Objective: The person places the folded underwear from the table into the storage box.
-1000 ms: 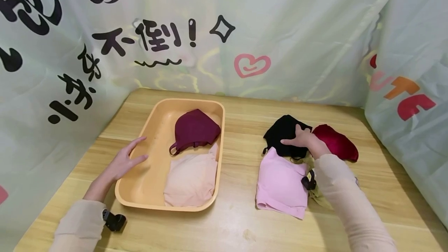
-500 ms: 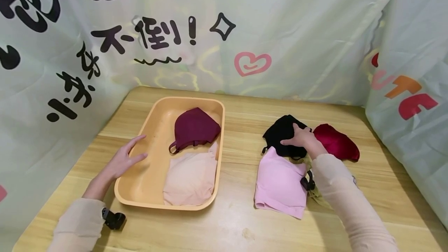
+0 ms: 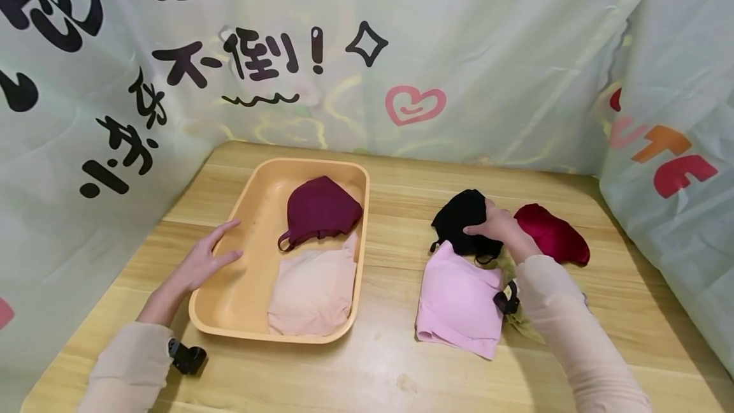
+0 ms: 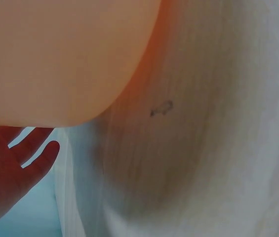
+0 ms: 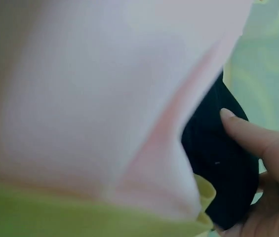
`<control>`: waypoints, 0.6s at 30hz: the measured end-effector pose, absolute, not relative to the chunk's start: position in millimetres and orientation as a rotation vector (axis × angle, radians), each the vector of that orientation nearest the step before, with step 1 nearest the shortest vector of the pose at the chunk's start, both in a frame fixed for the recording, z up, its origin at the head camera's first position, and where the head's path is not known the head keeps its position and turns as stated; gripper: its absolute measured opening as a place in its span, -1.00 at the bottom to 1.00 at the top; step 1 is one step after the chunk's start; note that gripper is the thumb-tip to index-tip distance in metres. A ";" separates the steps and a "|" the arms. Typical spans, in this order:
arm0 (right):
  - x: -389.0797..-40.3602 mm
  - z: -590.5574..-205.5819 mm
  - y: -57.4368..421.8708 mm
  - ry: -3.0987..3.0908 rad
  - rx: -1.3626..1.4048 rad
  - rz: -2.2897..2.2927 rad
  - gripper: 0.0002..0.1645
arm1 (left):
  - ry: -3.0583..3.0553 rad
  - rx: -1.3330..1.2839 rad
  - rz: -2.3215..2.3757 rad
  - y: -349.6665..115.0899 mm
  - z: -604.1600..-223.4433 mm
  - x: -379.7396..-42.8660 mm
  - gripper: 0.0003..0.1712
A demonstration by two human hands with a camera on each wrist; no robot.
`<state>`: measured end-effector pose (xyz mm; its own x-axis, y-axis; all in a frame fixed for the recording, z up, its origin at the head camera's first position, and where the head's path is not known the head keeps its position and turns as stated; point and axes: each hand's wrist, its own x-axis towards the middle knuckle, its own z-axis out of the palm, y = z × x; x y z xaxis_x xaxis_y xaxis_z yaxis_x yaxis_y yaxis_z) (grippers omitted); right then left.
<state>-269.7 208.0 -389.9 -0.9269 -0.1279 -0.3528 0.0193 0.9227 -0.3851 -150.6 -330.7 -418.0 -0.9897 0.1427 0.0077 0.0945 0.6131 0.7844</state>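
Note:
On the right of the head view, my right hand (image 3: pixel 500 227) grips the right side of a folded black bra (image 3: pixel 460 222). Its thumb (image 5: pixel 240 127) lies on the black cloth in the right wrist view, with other fingers behind the edge. A pink bra (image 3: pixel 461 301) lies just in front of the black one, and a dark red satin bra (image 3: pixel 553 234) sits beyond the hand. My left hand (image 3: pixel 201 263) rests with spread fingers at the left rim of an orange tray (image 3: pixel 220 334). Inside the tray are a burgundy bra (image 3: pixel 321 212) and a pale peach bra (image 3: pixel 314 292).
A yellow-green garment (image 3: pixel 520 324) is partly hidden under the right forearm and the pink bra. The wooden table (image 3: pixel 395 362) ends at printed cloth walls (image 3: pixel 487 69) at the back and both sides. Each wrist carries a small black camera (image 3: pixel 188 359).
The right hand's fingers have drawn in on the black bra's right side, and the cloth has bunched slightly. The left hand and the tray have stayed in place.

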 end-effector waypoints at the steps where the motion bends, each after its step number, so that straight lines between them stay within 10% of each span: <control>1: -270.3 -390.4 209.6 2.711 -0.090 -0.579 0.12 | 2.770 0.203 1.343 -330.7 -417.7 -150.6 -0.25; 18: -268.4 -384.3 215.2 2.536 0.062 -1.352 -0.02 | 2.772 0.209 1.340 -329.8 -417.1 -150.0 -0.25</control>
<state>-268.4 215.2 -384.3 -0.9637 -0.0865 -0.2527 0.1617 0.5643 -0.8096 -150.0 -329.8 -417.1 -0.9893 0.1456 0.0087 0.0972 0.6139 0.7834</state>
